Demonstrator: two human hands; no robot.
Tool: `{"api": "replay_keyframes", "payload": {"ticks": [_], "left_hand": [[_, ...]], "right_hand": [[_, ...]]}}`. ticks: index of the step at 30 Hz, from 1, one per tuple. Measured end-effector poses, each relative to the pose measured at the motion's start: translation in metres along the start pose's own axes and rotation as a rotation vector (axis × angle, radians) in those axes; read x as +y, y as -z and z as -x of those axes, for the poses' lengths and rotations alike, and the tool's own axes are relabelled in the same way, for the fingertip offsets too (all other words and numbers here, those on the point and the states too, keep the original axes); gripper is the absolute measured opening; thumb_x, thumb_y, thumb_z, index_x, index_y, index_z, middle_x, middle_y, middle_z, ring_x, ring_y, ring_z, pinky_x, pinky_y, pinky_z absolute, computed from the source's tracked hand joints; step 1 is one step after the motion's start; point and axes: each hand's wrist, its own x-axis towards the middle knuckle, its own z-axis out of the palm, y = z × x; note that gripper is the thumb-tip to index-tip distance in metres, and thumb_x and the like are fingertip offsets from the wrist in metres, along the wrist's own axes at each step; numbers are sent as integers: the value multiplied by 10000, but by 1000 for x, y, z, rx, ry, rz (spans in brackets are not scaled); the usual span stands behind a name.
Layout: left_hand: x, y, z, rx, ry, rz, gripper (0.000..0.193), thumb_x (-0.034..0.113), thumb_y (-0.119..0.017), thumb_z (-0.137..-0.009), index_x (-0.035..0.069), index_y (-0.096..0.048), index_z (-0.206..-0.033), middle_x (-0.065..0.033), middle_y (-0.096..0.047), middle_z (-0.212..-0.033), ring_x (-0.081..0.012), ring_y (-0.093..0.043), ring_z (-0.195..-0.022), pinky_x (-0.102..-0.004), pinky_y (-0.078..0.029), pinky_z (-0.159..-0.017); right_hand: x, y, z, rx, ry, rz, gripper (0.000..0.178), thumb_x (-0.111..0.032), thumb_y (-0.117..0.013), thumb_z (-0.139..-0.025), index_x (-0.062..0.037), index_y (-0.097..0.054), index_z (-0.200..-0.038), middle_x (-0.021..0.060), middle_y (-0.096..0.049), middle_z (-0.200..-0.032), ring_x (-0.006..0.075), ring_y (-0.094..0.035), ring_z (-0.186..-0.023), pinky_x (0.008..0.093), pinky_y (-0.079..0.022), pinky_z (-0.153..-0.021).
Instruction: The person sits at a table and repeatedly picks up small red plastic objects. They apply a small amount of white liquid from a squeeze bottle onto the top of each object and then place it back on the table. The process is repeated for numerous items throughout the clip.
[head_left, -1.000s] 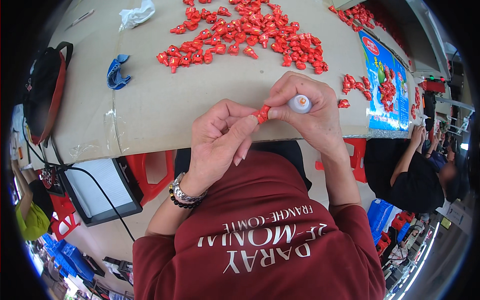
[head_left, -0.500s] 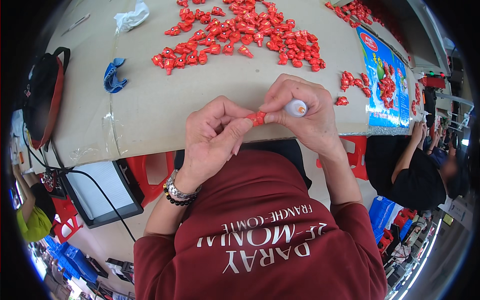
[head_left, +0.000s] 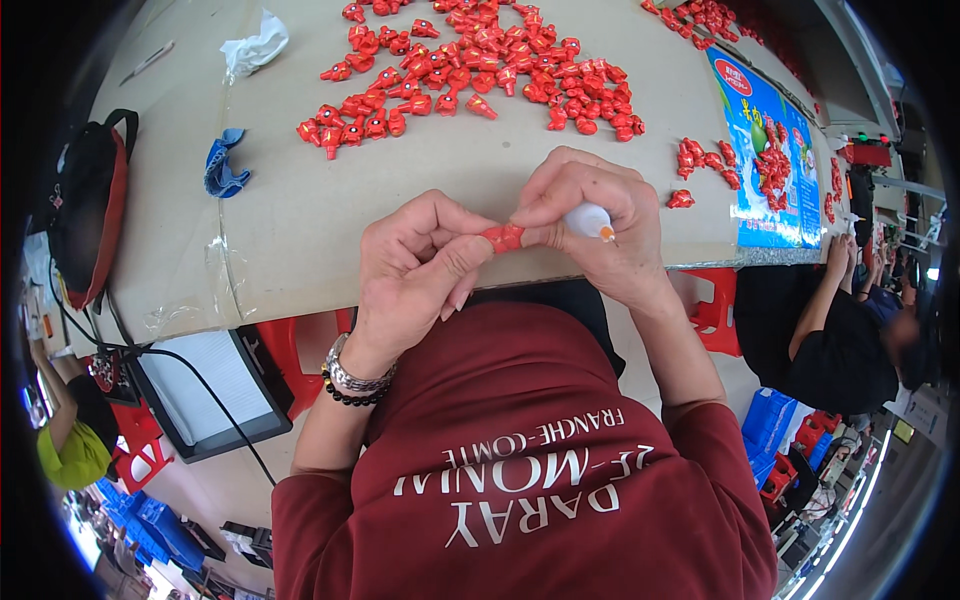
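Note:
A small red plastic figure part (head_left: 503,238) is pinched between my two hands, just above the table's near edge. My left hand (head_left: 410,262) grips its left end with thumb and forefinger, the other fingers curled. On its right end are the thumb and fingertips of my right hand (head_left: 612,225). That same hand also keeps a small white squeeze bottle (head_left: 586,220) with an orange tip tucked against the palm, the tip pointing toward my right and downward. Fingertips hide much of the red part. Farther out on the table lies a large spread of similar red parts (head_left: 480,75).
Right of my hands are more red parts (head_left: 705,160) and a blue printed sheet (head_left: 748,150) with parts on it. To the left lie a blue cloth scrap (head_left: 225,165), a crumpled tissue (head_left: 254,45), a pen (head_left: 148,62) and a black-and-red bag (head_left: 92,205). A co-worker (head_left: 835,340) sits at right.
Both hands have shifted slightly left with the red part still between them. The squeeze bottle has tilted, its orange tip now lower and farther right. The view has moved a little.

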Motion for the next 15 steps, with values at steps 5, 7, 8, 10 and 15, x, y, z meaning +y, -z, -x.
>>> {"api": "replay_keyframes", "payload": {"ticks": [5, 7, 8, 10, 15], "left_hand": [[-2, -2, 0, 10, -56, -42, 81, 33, -583, -887, -39, -566, -920, -57, -590, -698, -33, -425, -453, -170, -306, -374], [-1, -4, 1, 24, -105, -132, 74, 28, -579, -888, -39, -567, -918, -56, -592, -695, -31, -425, -456, -170, -308, -374], [0, -5, 2, 31, -129, -178, 71, 25, -577, -889, -39, -567, -917, -56, -593, -694, -31, -425, -457, -170, -308, -375], [0, -4, 2, 25, -151, -228, 66, 22, -573, -889, -39, -568, -911, -54, -595, -694, -30, -426, -459, -170, -310, -376], [3, -3, 1, 12, -27, -73, 39, -22, -565, -876, -39, -597, -892, -40, -615, -698, -12, -457, -490, -168, -357, -418]], "right_hand": [[-6, 0, 0, 20, -11, 82, 183, 57, -741, -614, -20, -605, -709, 60, -609, -704, 174, -603, -633, 271, -474, -548], [-7, 0, 1, 26, -27, 92, 183, 54, -744, -611, -21, -604, -703, 56, -611, -704, 172, -604, -629, 268, -471, -544], [-7, -1, 1, 28, -30, 82, 182, 52, -744, -613, -21, -603, -700, 55, -609, -701, 172, -602, -625, 268, -468, -541], [-5, -2, 2, 31, -34, 62, 178, 50, -744, -617, -22, -600, -695, 52, -603, -696, 171, -599, -619, 268, -462, -535], [-3, -6, 3, 40, 1, 43, 185, 44, -749, -621, -17, -587, -686, 49, -583, -676, 169, -591, -602, 271, -453, -524]]}}
